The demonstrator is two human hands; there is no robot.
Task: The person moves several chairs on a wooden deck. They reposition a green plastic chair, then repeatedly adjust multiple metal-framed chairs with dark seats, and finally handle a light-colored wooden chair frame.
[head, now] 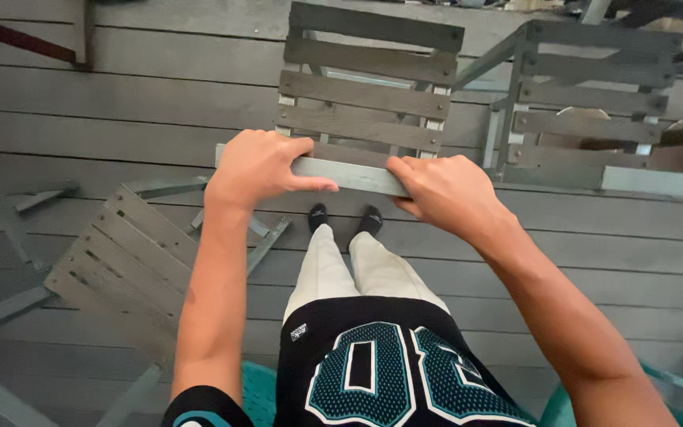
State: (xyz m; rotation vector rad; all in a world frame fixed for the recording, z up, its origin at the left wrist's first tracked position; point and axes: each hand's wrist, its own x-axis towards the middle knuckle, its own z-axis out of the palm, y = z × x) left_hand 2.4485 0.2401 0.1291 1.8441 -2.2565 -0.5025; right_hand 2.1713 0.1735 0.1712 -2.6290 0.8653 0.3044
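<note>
Gripping the chair (361,111) by its near top rail, left hand (258,166) and right hand (444,194) both clenched on it, apparently mid-lift; next calls for steady carrying.

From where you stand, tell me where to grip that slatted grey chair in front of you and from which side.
Grip the top rail of the slatted chair from above and behind, left hand and right hand spread apart. The rail is a straight, narrow bar nearest the body, while the slats give less purchase.
</note>
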